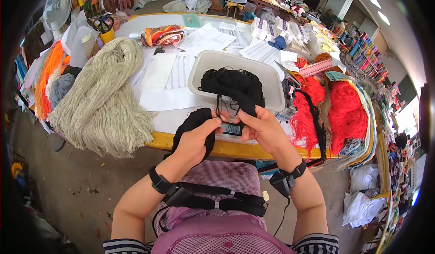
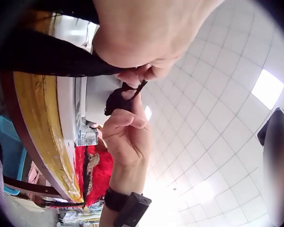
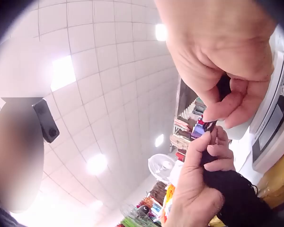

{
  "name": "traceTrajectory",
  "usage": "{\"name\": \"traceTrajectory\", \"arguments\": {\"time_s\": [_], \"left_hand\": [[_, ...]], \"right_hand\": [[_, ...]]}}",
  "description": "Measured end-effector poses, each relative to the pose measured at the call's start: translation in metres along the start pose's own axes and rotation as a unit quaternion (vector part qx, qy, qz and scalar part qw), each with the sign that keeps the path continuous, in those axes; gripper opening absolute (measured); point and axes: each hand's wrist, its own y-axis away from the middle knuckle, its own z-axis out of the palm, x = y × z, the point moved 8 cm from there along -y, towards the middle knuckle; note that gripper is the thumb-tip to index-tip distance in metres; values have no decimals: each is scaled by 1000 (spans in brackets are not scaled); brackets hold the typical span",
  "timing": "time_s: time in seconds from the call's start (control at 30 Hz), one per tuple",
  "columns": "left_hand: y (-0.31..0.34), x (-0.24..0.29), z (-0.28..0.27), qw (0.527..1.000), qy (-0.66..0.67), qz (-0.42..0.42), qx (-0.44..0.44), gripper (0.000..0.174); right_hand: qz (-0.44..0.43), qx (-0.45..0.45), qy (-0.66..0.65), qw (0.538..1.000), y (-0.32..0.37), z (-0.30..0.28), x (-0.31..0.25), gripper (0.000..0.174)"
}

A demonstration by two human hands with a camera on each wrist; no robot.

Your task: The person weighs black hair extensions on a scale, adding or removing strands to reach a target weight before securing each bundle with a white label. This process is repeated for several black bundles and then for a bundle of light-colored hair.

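My left hand [image 1: 192,143] grips a hanging skein of black yarn [image 1: 184,126] at the table's front edge. Facing it, my right hand [image 1: 267,129] holds a black yarn hank [image 1: 247,104] that leads up to a black yarn heap [image 1: 232,81] in a white plastic tub [image 1: 195,75]. Between the hands, the fingertips of both pinch dark strands close together, as both wrist views show. Just beyond the fingers, a digital scale [image 3: 270,127] with a lit display [image 1: 231,129] stands under the tub. The hands partly cover the scale in the head view.
A large pale grey-green skein [image 1: 99,95] drapes over the table edge at left. Red yarn [image 1: 346,113] and scissors [image 1: 294,76] lie at right. Paper sheets [image 1: 210,39] and an orange striped skein [image 1: 162,35] are behind. A fan [image 1: 58,7] stands far left.
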Motion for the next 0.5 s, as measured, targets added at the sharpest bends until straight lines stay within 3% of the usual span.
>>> {"name": "traceTrajectory", "arguments": {"time_s": [0.13,0.17,0.23,0.3,0.33,0.37,0.4,0.47,0.5], "left_hand": [[0,15,-4,992,107,9,-69,15],[3,12,-10,983,170,-33,-66,16],[14,33,-33,992,96,4,-86,20],[27,51,-77,993,114,22,-23,21],[30,62,-107,988,146,32,-23,21],[41,79,-131,982,176,49,47,20],[49,95,-167,978,172,94,72,19],[76,129,-214,956,228,141,118,15],[88,143,-245,952,251,151,89,15]], "right_hand": [[12,-11,-33,999,1,1,-23,25],[28,-21,-41,999,-2,-5,-28,25],[23,-36,-27,999,-11,-15,-47,29],[14,-38,-40,998,-28,-42,-66,26],[-13,16,-72,997,-38,-58,-74,23],[-39,69,-103,992,-48,-74,-80,21],[-53,44,-153,986,-59,-87,-87,20],[-59,91,-209,972,-74,-112,-97,20],[-56,111,-228,966,-80,-123,-101,22]]}}
